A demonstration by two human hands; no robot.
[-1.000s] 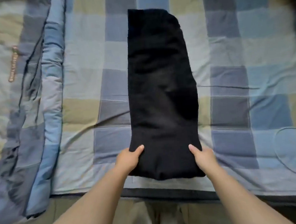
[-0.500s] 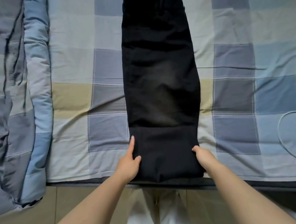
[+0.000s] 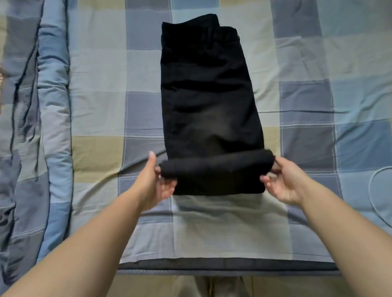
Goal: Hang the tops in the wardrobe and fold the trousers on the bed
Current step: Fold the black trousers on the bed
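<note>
The black trousers (image 3: 209,105) lay lengthwise on the bed (image 3: 219,228), a long, narrow rectangle of heavy, matte cloth with a faint grey fade near the middle. Their near end was lifted off the sheet and curled over into a soft, rounded roll that ran straight across between the two hands. The left hand (image 3: 157,183) gripped the left end of that roll, thumb up along the outside and fingers tucked under the fabric. The right hand (image 3: 283,181) pinched the right end, fingertips curled into the fold. Beyond the hands, the waistband end lay flat, its corner stepped where the layers overlapped. Under the trousers the sheet (image 3: 109,112) was smooth cotton in blue, grey and tan squares. Left of the left hand lay a puffy, wrinkled quilt (image 3: 27,137) in the same colours.
</note>
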